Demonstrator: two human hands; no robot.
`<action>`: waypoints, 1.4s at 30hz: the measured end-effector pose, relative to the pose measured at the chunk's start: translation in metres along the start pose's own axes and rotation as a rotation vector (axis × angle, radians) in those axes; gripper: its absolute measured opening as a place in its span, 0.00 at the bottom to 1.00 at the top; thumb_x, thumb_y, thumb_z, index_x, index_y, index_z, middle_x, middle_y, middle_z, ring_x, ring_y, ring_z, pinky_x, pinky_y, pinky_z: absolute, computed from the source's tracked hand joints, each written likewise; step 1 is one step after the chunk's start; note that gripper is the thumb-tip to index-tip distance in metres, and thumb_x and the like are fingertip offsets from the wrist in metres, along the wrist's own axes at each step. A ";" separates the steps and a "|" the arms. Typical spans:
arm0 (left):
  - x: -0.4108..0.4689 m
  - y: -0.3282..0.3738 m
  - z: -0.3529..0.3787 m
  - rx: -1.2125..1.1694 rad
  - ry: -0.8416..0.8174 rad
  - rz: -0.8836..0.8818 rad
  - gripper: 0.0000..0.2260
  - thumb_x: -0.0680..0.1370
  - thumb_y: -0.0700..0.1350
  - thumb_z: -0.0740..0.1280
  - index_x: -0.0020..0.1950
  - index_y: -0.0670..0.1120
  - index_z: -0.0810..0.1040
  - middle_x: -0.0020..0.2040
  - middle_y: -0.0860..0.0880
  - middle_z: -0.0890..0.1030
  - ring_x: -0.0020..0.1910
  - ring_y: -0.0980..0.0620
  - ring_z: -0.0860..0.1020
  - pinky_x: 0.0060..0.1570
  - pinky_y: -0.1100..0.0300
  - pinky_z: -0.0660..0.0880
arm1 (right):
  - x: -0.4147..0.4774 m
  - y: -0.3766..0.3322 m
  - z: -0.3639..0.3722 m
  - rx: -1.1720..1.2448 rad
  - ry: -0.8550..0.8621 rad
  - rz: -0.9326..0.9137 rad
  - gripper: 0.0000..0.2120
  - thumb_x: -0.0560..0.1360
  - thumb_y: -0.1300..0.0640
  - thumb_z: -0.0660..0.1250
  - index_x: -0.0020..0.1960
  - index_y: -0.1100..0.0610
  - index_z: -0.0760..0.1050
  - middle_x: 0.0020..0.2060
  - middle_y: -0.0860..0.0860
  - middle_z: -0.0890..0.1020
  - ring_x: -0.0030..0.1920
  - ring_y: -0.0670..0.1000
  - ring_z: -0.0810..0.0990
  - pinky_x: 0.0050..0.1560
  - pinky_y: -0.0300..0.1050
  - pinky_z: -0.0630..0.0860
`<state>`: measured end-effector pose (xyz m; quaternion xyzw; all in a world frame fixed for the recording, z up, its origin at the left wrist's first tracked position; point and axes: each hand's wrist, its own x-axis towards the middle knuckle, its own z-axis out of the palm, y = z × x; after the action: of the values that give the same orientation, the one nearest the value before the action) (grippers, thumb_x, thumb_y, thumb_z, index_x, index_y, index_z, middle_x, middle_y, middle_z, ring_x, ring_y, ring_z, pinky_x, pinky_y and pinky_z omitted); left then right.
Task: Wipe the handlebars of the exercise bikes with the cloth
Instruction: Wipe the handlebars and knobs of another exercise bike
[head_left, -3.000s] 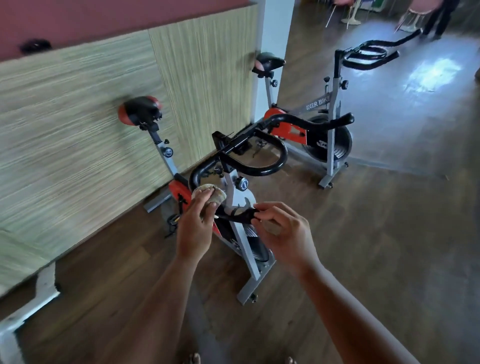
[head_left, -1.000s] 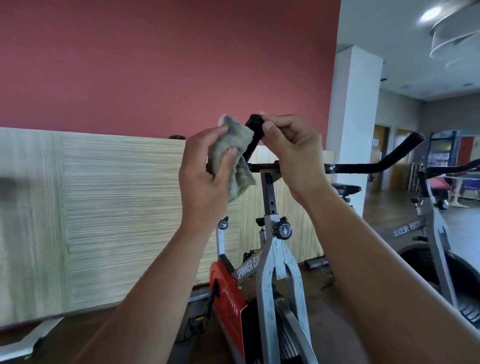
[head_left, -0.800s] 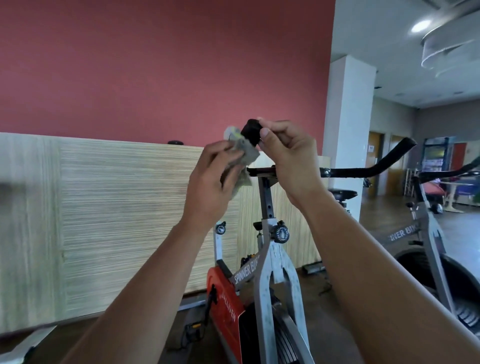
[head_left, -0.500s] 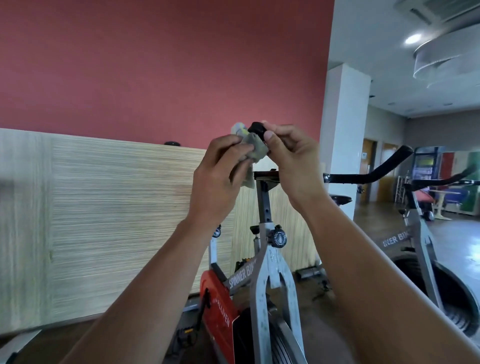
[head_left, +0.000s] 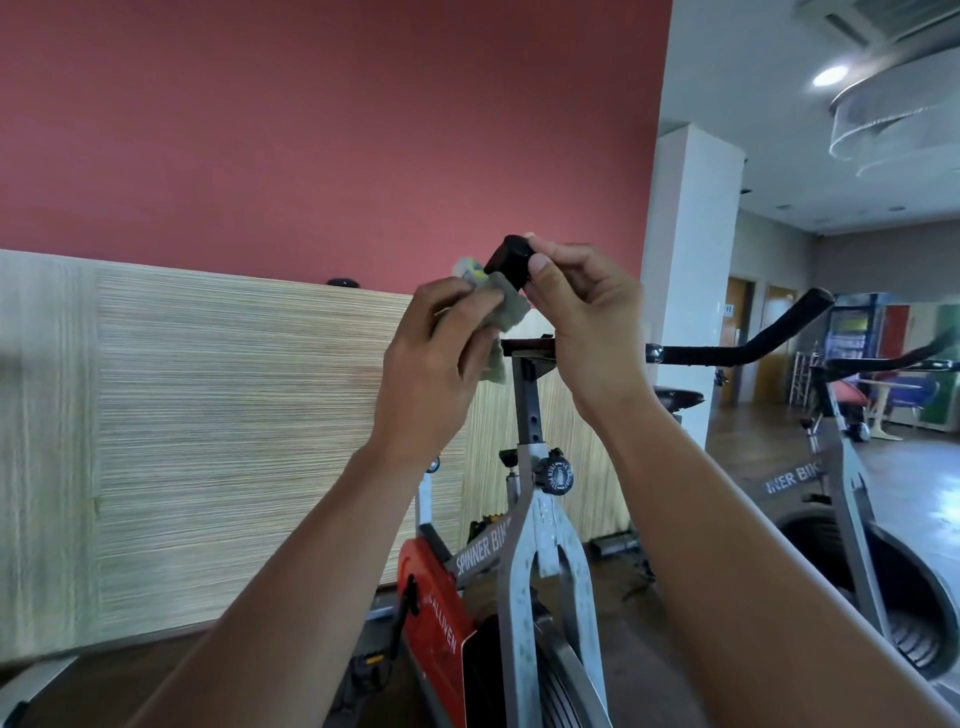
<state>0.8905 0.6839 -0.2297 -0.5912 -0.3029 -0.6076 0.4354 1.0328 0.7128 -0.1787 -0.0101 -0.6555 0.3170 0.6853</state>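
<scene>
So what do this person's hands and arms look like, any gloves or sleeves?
No gloves: the left hand and right hand are bare, with no rings seen. The left forearm and right forearm are bare too, with no sleeve, watch or band in view. The right thumbnail is short.

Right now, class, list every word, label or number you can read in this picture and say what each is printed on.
"SPINNER BIK": near bike's grey frame, the end hidden.
"ALLIVEN": red guard on the same bike.
"INER BIK": second bike's frame, cut off at both ends.
Lettering on the black knob and the far door sign: too small to read.
</scene>
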 end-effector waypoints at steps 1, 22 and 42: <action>-0.003 -0.002 0.000 -0.002 -0.022 0.002 0.14 0.78 0.36 0.70 0.63 0.43 0.77 0.59 0.45 0.73 0.56 0.51 0.76 0.55 0.73 0.69 | -0.001 0.001 0.001 -0.005 0.017 -0.004 0.07 0.79 0.63 0.68 0.55 0.59 0.82 0.53 0.57 0.85 0.57 0.55 0.84 0.63 0.58 0.78; -0.054 -0.054 0.016 -0.143 -0.137 -0.527 0.12 0.77 0.37 0.70 0.57 0.47 0.71 0.53 0.49 0.74 0.43 0.57 0.73 0.39 0.71 0.68 | -0.037 0.023 0.032 0.081 0.210 0.024 0.10 0.76 0.67 0.71 0.55 0.56 0.76 0.52 0.53 0.85 0.54 0.49 0.85 0.49 0.34 0.78; -0.070 -0.077 0.052 -0.282 0.011 -0.966 0.13 0.76 0.39 0.72 0.53 0.46 0.68 0.46 0.58 0.75 0.40 0.71 0.75 0.39 0.75 0.70 | -0.042 0.030 0.025 0.052 0.255 0.054 0.05 0.77 0.63 0.71 0.52 0.56 0.79 0.47 0.47 0.85 0.49 0.42 0.84 0.49 0.32 0.76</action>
<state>0.8404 0.7752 -0.2810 -0.4332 -0.4547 -0.7779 0.0219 1.0005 0.7079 -0.2259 -0.0502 -0.5543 0.3484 0.7542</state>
